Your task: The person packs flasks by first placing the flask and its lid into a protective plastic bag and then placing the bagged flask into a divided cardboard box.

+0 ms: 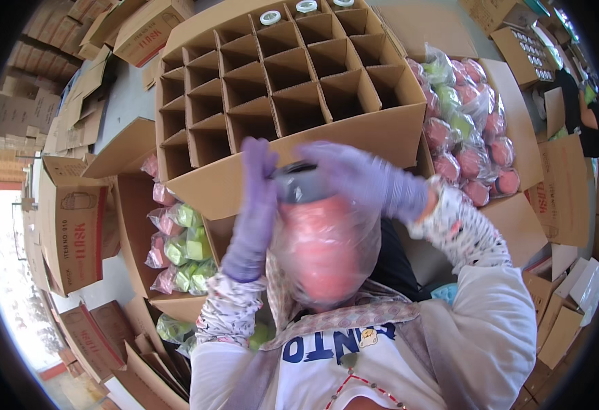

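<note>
A pink flask (320, 246) with a dark grey lid, in a clear plastic bag, is in front of my chest, blurred. My left hand (258, 205), in a purple glove, lies along the left side of the lid with its fingers straight. On the lid's right side is my right hand (363, 179), gloved too and blurred, its fingers over the bag. The flask is held between both hands. Just beyond them stands a large cardboard carton (299, 148) with a grid of dividers; a few white-lidded items (270, 18) sit in its far compartments.
Open cartons of bagged pink and green flasks stand on the right (530, 123) and left (130, 230). Printed cardboard boxes (76, 225) are farther left. More opened cartons (560, 189) lie on the right, where a person in dark clothes (594, 123) is partly visible.
</note>
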### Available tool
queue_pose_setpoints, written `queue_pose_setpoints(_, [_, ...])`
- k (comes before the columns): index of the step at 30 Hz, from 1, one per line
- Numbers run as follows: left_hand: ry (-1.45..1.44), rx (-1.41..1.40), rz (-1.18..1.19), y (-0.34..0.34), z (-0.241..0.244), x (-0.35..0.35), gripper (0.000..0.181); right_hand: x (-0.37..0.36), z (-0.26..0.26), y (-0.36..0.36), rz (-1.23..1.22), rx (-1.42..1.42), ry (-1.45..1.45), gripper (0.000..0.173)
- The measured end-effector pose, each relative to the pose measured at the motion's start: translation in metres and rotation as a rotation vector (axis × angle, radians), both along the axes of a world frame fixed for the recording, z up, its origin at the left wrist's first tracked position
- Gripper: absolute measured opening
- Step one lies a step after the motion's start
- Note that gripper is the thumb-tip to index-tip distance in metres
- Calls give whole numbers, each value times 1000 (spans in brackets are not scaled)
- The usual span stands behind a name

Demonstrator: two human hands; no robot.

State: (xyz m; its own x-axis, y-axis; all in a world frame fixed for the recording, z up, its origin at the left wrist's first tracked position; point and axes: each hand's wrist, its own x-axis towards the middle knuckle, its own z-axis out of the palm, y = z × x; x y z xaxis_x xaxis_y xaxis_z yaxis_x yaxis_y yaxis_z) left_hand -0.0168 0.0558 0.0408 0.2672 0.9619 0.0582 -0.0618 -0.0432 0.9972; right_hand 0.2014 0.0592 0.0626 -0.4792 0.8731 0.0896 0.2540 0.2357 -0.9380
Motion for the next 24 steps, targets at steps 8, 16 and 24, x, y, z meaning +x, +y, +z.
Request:
queue_pose_setpoints(8, [697,35,-484,-146,1,-69,73,9,-29,-14,-131,-262,447,61])
queue_pose_setpoints(16, [112,-103,81,-16,27,-51,46,-11,-51,-39,-190,-527,725,73])
queue_pose_setpoints(24, [-48,-212,-53,19,-40,-47,43,29,26,-22,-200,-228,345,38])
